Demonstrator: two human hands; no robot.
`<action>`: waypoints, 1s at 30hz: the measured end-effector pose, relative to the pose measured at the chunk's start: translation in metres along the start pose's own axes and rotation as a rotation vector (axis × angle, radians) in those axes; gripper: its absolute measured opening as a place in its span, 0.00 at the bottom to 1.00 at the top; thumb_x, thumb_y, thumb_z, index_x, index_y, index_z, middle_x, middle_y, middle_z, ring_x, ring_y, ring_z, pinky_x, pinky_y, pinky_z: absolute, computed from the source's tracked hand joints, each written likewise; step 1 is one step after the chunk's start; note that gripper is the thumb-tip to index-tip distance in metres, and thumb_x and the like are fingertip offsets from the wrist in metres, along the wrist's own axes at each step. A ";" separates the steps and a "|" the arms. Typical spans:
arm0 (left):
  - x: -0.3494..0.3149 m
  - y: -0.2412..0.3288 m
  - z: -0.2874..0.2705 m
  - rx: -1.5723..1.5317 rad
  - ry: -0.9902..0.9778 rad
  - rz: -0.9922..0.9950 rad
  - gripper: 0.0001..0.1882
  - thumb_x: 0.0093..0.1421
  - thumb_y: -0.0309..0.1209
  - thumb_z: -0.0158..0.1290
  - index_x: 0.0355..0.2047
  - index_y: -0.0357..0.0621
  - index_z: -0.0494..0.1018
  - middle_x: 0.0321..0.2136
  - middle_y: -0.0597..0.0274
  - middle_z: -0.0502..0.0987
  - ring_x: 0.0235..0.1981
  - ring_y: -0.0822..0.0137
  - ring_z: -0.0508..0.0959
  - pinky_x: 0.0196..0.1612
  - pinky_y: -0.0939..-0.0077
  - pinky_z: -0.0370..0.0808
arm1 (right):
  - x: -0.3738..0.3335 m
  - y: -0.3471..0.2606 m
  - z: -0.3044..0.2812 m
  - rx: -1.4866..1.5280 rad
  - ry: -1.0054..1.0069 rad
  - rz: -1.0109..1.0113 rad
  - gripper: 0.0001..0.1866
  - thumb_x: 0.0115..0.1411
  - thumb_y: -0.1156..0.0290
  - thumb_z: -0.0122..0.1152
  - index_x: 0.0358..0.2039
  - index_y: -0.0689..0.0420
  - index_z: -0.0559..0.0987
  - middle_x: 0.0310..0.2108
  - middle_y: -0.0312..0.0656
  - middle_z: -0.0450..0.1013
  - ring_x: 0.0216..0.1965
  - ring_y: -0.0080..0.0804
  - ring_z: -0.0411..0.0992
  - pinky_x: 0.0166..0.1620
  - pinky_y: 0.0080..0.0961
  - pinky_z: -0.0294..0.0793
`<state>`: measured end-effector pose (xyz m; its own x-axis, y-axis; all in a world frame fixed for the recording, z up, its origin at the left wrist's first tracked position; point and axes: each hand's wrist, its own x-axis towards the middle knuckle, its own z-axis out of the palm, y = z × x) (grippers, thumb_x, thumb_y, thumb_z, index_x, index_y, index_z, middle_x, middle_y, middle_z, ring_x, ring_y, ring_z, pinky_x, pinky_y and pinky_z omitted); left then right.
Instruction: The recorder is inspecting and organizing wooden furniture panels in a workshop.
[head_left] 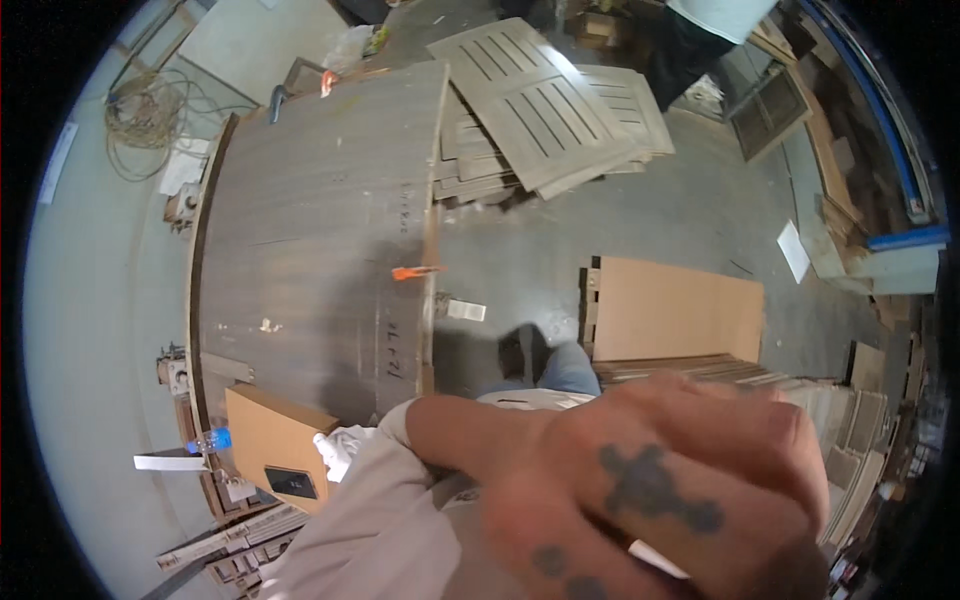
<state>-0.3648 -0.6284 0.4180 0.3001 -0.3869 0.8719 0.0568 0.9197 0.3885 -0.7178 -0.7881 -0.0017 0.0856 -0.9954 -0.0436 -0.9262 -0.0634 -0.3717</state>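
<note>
My left hand (650, 490) is raised close to the camera and fills the lower right of the view, blurred, with its back toward me and a dark cross mark on it. Its grey sleeve (370, 510) comes in from the lower left. A small white shape (655, 558) shows under the fingers; I cannot tell whether the hand holds it. My right hand is out of sight. Below lie a large dark wood panel (300, 230) on a bench and my jeans leg (568, 368).
An orange marker (415, 271) sits on the panel's right edge. Grey slatted panels (540, 100) are stacked behind it, brown boards (675, 310) lie on the floor at right. A brown box (270, 440) with a dark phone (291, 483) sits at lower left. Another person (700, 30) stands at the top.
</note>
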 end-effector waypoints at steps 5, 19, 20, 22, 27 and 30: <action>0.016 -0.024 -0.059 0.168 0.061 0.001 0.09 0.61 0.29 0.51 0.33 0.34 0.75 0.32 0.50 0.77 0.36 0.59 0.77 0.38 0.66 0.75 | 0.076 -0.176 0.011 0.090 -0.190 -0.250 0.31 0.60 0.64 0.58 0.60 0.65 0.63 0.57 0.63 0.62 0.55 0.56 0.66 0.55 0.45 0.68; 0.133 -0.224 -0.301 0.683 0.216 -0.190 0.12 0.65 0.34 0.49 0.43 0.39 0.73 0.41 0.50 0.76 0.43 0.60 0.76 0.46 0.69 0.73 | 0.394 -0.467 0.248 0.023 -0.587 -0.611 0.23 0.60 0.62 0.58 0.49 0.67 0.74 0.45 0.61 0.74 0.46 0.52 0.75 0.49 0.39 0.73; 0.137 -0.242 -0.319 0.724 0.249 -0.218 0.13 0.65 0.34 0.48 0.44 0.39 0.73 0.41 0.50 0.76 0.43 0.61 0.76 0.46 0.69 0.72 | 0.422 -0.493 0.269 0.055 -0.583 -0.643 0.24 0.59 0.62 0.57 0.51 0.67 0.73 0.45 0.61 0.74 0.48 0.53 0.74 0.50 0.40 0.72; 0.136 -0.284 -0.367 0.831 0.311 -0.306 0.14 0.65 0.35 0.48 0.46 0.40 0.72 0.43 0.50 0.76 0.44 0.61 0.76 0.48 0.70 0.72 | 0.474 -0.528 0.316 0.096 -0.556 -0.663 0.27 0.58 0.61 0.57 0.53 0.67 0.71 0.47 0.60 0.73 0.50 0.55 0.72 0.53 0.41 0.70; -0.045 -0.412 -0.494 1.175 1.030 -1.071 0.23 0.65 0.39 0.50 0.56 0.41 0.67 0.52 0.46 0.71 0.54 0.55 0.72 0.56 0.68 0.68 | 0.553 -0.596 0.402 0.065 -0.505 -0.575 0.27 0.55 0.61 0.54 0.53 0.64 0.71 0.41 0.60 0.75 0.46 0.57 0.74 0.50 0.43 0.72; -0.246 -0.418 -0.526 0.841 1.335 -1.599 0.41 0.59 0.49 0.55 0.64 0.36 0.56 0.61 0.47 0.63 0.62 0.55 0.64 0.63 0.65 0.59 | 0.551 -0.632 0.421 0.128 -0.687 -0.591 0.23 0.55 0.62 0.52 0.49 0.59 0.74 0.38 0.58 0.76 0.44 0.57 0.74 0.48 0.44 0.72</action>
<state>0.0382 -0.8827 -0.1156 0.7237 0.0358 -0.6892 0.6490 -0.3751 0.6619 0.0697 -1.2665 -0.1815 0.7705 -0.5387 -0.3407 -0.6178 -0.4997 -0.6071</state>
